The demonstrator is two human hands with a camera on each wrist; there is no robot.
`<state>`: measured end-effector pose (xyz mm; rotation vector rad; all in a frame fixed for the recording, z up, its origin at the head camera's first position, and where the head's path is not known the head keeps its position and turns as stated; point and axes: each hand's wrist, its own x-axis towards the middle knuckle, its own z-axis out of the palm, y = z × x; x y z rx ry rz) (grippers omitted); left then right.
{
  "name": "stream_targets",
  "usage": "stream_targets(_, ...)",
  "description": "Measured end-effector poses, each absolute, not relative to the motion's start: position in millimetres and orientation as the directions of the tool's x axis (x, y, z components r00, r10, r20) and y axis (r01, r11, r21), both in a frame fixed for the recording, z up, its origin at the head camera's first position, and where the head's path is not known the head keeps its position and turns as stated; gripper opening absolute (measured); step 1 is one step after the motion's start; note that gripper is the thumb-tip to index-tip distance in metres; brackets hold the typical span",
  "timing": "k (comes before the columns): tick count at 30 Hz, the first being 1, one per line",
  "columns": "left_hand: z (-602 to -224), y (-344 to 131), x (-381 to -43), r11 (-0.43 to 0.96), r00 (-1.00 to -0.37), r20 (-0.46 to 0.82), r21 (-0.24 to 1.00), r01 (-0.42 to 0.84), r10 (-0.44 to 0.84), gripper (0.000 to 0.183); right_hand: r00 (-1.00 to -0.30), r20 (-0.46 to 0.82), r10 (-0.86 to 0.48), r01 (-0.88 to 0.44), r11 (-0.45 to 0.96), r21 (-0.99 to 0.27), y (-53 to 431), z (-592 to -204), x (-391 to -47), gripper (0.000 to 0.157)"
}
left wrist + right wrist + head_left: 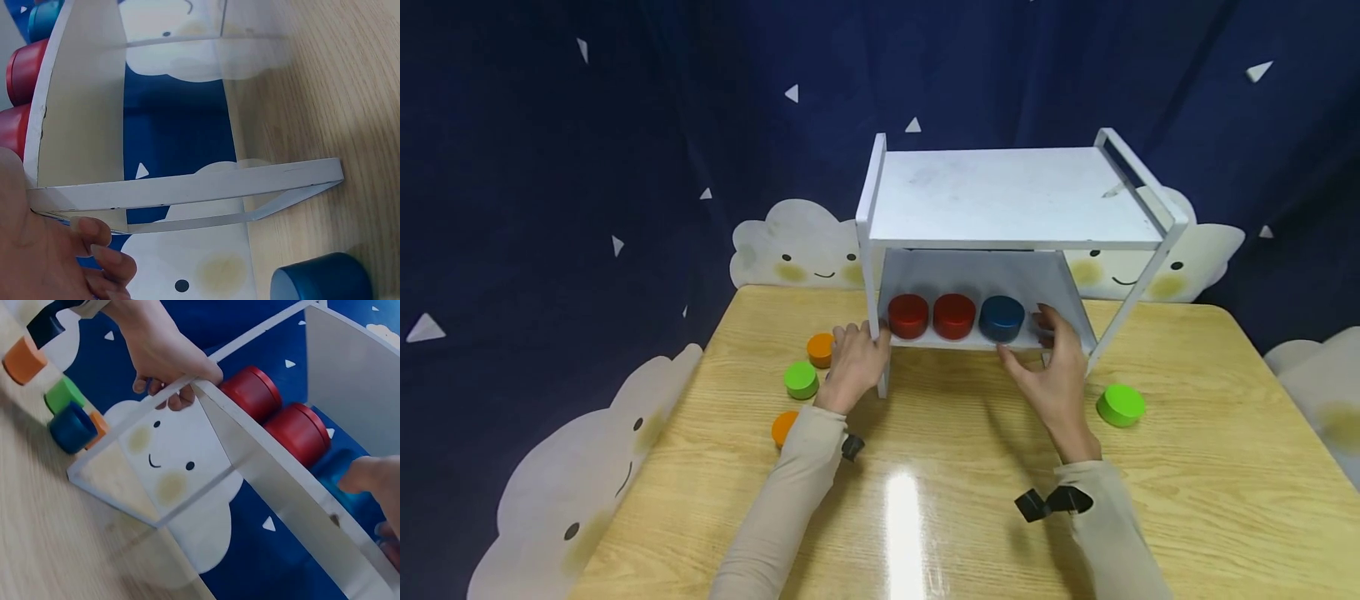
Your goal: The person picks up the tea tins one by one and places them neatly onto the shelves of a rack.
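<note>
My left hand [857,358] holds the left post of a white two-tier shelf [1015,196], its fingers curled round the frame. On the lower tier stand two red cylinders [908,317] [954,317] and, to their right, a blue cylinder [1002,319], all upright in a row. At the right end of that tier is my right hand [1054,375], thumb and fingers spread. Its thumb is right at the blue cylinder's front base, while the fingers stand a small gap off its right side. In the right wrist view, the thumb [365,475] partly covers the blue cylinder.
Left of the shelf on the wooden table [955,467] are orange cylinders [821,350] [784,428], a green one [801,379] and a dark blue one [73,428]. Another green cylinder [1122,405] lies to the right. A dark blue curtain [970,75] hangs behind.
</note>
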<state>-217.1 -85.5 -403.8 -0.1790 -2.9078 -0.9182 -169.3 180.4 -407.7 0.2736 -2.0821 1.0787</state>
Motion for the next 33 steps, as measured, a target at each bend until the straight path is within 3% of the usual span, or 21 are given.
stream_targets(9,-401,-85,-218,0.831,-0.990,0.119,0.540,0.131,0.078,0.042,-0.587,0.778,0.224,-0.518,0.634,-0.574,203,-416,-152,0.061)
stream_targets(15,-402,-85,-217,0.849,-0.992,0.102,0.516,0.115,0.072,0.042,-0.524,0.783,0.334,-0.512,0.611,-0.604,225,-441,-140,0.040)
stream_targets(25,-400,-85,-216,0.872,-0.993,0.097,0.478,0.108,0.069,0.043,-0.556,0.674,0.487,-0.275,0.657,-0.702,271,-478,-126,0.031)
stream_targets(30,-400,-86,-217,0.886,-0.993,0.093,0.452,0.106,0.071,0.045,-0.570,0.639,0.516,-0.184,0.679,-0.711,280,-484,-127,0.037)
stream_targets(33,-400,-86,-217,0.894,-0.993,0.092,0.434,0.113,0.081,0.044,-0.621,0.570,0.539,-0.126,0.649,-0.751,284,-492,-129,0.046)
